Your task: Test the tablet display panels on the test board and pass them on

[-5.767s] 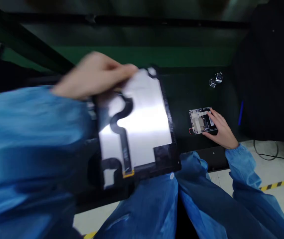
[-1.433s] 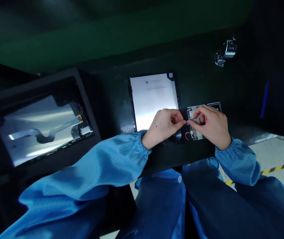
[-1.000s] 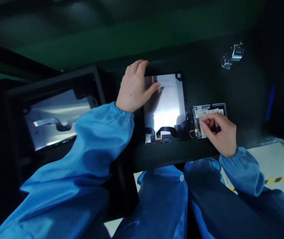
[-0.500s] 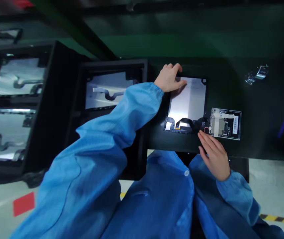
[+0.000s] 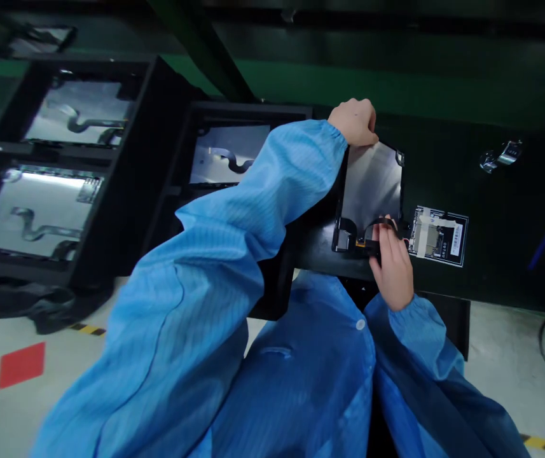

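Observation:
Closed on the far edge of the silver-backed panel (image 5: 372, 181) is my left hand (image 5: 355, 122), its fingertips partly hidden. That panel now looks tilted, its far edge off the dark table. At its near right corner, my right hand (image 5: 393, 264) has its fingers together against a black ribbon cable (image 5: 386, 222) and the panel's near edge. A circuit board (image 5: 428, 235) with pale tape strips and a white label lies flat just right of my right hand, beside the panel.
Black trays (image 5: 129, 165) on the left hold similar silver panels with cables. A second tray (image 5: 253, 111) stands beside my left sleeve. A small crumpled shiny piece (image 5: 501, 156) lies on the dark table (image 5: 496, 197) at the right.
My left hand has closed on the panel's far edge, which has risen. My right hand has moved up and left onto the cable and near edge. The whole view has shifted slightly.

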`<state>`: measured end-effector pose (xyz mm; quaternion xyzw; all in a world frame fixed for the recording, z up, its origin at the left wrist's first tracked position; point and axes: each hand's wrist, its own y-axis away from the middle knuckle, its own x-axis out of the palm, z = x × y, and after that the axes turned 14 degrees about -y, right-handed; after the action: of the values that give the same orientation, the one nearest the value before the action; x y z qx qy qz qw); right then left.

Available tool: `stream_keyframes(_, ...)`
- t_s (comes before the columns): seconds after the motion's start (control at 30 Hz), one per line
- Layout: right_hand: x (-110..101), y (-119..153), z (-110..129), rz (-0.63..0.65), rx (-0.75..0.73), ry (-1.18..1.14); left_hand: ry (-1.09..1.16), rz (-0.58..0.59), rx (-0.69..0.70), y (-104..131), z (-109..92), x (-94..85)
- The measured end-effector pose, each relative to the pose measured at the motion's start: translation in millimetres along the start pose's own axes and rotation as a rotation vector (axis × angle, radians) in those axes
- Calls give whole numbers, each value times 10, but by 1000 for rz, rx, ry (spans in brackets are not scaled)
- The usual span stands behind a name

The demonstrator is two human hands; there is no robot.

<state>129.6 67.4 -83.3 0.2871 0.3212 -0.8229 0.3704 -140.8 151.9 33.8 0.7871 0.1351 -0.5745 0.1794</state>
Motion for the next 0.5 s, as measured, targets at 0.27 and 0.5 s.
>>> stream_keyframes(0.27,86,-194,114,-409,199,-421,650,-83,-136,372,103,53)
stream_keyframes(0.5,372,-474,330,-601,632,-1407,1388,195,-323,986,95,627)
